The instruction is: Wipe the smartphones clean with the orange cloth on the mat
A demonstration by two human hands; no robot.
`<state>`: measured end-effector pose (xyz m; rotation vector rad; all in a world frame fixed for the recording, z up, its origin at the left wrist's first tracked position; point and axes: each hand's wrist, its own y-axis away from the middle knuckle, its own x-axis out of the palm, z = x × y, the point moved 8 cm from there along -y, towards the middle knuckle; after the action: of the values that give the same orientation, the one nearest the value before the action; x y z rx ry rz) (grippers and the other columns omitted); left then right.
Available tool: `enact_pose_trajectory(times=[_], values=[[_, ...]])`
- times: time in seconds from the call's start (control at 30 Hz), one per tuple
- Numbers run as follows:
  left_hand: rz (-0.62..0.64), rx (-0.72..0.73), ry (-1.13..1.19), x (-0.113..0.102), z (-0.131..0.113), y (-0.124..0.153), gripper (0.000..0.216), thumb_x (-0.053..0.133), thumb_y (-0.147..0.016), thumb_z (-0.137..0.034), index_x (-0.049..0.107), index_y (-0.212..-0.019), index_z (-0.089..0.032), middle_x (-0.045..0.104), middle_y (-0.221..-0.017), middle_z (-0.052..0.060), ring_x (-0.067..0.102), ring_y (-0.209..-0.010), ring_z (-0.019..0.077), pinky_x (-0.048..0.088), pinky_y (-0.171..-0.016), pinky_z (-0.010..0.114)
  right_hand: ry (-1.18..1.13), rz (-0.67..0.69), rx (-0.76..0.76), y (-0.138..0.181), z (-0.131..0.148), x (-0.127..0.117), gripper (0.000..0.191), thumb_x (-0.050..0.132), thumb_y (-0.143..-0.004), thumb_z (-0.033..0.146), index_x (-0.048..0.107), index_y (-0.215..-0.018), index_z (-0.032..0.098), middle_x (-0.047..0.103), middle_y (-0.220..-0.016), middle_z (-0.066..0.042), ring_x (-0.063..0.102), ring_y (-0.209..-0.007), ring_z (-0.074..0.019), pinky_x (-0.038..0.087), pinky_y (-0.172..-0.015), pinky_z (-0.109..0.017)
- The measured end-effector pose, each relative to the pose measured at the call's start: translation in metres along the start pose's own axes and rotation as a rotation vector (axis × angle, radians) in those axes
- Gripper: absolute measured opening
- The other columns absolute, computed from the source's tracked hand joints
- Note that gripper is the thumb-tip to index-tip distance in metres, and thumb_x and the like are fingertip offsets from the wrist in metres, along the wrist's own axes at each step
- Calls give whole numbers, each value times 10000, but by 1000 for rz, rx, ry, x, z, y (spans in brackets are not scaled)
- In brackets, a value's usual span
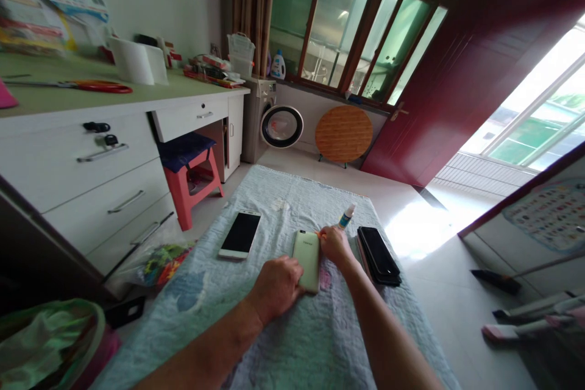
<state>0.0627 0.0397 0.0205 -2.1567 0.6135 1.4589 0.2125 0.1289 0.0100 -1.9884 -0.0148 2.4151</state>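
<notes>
A pale green phone [307, 256] lies back-up on a light blue towel [292, 329] spread over a low table. My left hand [276, 287] rests closed against the phone's near left edge and steadies it. My right hand [334, 245] is closed in a pinch at the phone's far right corner, on a small orange thing that I cannot make out. A small bottle [346, 217] with a blue label lies just beyond my right hand. A white phone [240, 234] with a dark screen lies to the left. A black phone [378, 254] lies to the right.
A white desk with drawers [91, 158] stands at the left, with orange-handled scissors [98, 86] on top. A pink stool [192, 180] sits under it. A washing machine [269, 119] and a round wooden tabletop [343, 133] stand at the far wall. A red door [470, 73] is open at the right.
</notes>
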Motion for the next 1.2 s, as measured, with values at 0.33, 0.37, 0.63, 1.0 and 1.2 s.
enact_pose_trajectory(times=[0.33,0.37,0.63,1.0,1.2], values=[[-4,8,0,-4,-2,-1,154,669,-802,-337,637,-768,-191,682,-852,38,623,-838,223,437,-698,308,-77,17,59,78,15,2,209,484,-889,189,685,-846,151,664,-878,-77,589,-788,-150,347,-684,-230],[-2,12,-2,-4,-2,-1,143,662,-807,-324,635,-765,-189,680,-852,40,622,-843,222,437,-702,308,-91,33,56,87,17,2,201,490,-889,190,679,-832,152,657,-871,-72,585,-782,-146,344,-683,-227],[-7,21,-17,-3,-3,0,158,690,-788,-332,635,-762,-186,677,-857,43,620,-858,227,437,-720,310,-212,93,-34,128,28,-9,196,501,-858,123,648,-737,169,594,-773,-24,537,-694,-116,323,-635,-217],[-9,12,35,-5,-3,0,189,552,-888,-332,647,-808,-189,690,-860,53,631,-843,220,437,-716,304,-381,-99,-268,88,42,-3,234,494,-880,115,713,-851,193,576,-857,-28,545,-827,-136,391,-747,-207],[12,17,-15,-1,-1,0,156,654,-816,-346,643,-781,-194,682,-860,45,627,-843,226,447,-712,315,-164,-97,-128,31,21,0,263,436,-921,137,697,-901,170,592,-903,-57,547,-868,-146,385,-801,-227]])
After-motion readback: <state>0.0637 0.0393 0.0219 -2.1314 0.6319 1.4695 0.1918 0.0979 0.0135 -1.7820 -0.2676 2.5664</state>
